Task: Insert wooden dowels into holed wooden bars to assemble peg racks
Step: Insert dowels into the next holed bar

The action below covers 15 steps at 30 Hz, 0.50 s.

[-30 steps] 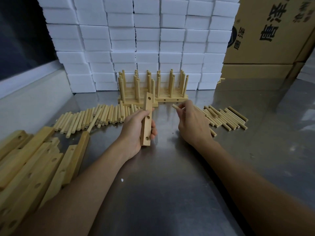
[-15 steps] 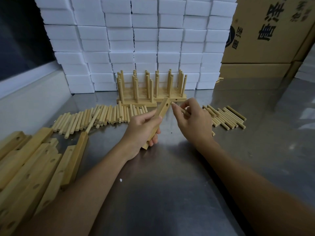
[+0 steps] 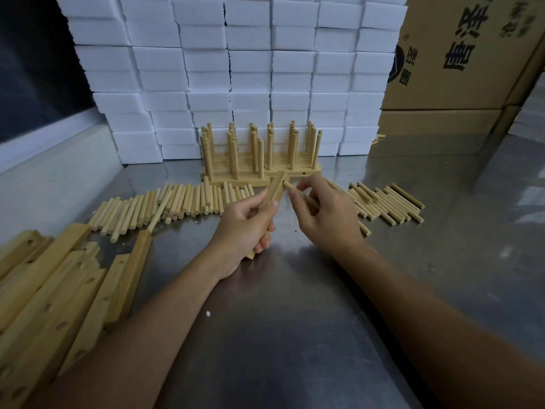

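Observation:
My left hand (image 3: 246, 228) grips a short holed wooden bar (image 3: 276, 187), tilted with its top end leaning right, above the steel table. My right hand (image 3: 327, 215) pinches a wooden dowel (image 3: 292, 188) whose tip touches the top hole of that bar. Finished peg racks (image 3: 261, 154) with upright dowels stand just behind the hands. Loose dowels lie in a row at the left (image 3: 165, 206) and in a pile at the right (image 3: 386, 203). Several bare holed bars (image 3: 59, 290) are heaped at the lower left.
A wall of white foam blocks (image 3: 236, 69) rises behind the racks. Brown cardboard boxes (image 3: 460, 54) stand at the back right. The steel table (image 3: 295, 335) stretches toward me between my forearms, with a raised ledge (image 3: 53, 169) along the left side.
My left hand has tilted the bar from upright to leaning right. My right hand has brought the dowel's tip up to the bar's top hole.

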### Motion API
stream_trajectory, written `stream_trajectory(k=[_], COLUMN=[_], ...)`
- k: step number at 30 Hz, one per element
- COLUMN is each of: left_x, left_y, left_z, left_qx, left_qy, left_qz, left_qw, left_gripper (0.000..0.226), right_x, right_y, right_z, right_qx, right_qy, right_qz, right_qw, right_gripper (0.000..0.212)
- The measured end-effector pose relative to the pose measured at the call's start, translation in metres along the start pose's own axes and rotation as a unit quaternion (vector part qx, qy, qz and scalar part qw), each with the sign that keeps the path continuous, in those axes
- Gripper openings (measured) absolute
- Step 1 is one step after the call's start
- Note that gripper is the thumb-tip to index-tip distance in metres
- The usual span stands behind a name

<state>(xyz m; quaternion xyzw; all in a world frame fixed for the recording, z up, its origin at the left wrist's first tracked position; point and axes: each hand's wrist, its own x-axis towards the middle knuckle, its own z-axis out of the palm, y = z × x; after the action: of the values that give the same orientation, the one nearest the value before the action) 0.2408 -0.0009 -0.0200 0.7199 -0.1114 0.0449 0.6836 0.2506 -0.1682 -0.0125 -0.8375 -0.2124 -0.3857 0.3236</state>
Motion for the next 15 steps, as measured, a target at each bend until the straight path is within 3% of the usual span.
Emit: stream_trajectory(k=[8,15], left_x=[-0.0033,-0.0031], left_y=[0.0014,-0.0025], left_z=[0.0048,0.0047], left_qx=[0.021,0.139], left_qy=[0.019,0.034], left_qz=[0.02,0.057], left_qw=[0.999,0.988], left_gripper=[0.041,0.057], right_x=[0.0008,-0.0016], right_y=[0.0009,-0.0022], right_z=[-0.0014,-0.0032], right_qx=[-0.036,-0.073], right_qy=[0.008,0.031], right_qz=[-0.018,-0.042], right_qw=[0.999,0.996], right_gripper=[0.016,0.016])
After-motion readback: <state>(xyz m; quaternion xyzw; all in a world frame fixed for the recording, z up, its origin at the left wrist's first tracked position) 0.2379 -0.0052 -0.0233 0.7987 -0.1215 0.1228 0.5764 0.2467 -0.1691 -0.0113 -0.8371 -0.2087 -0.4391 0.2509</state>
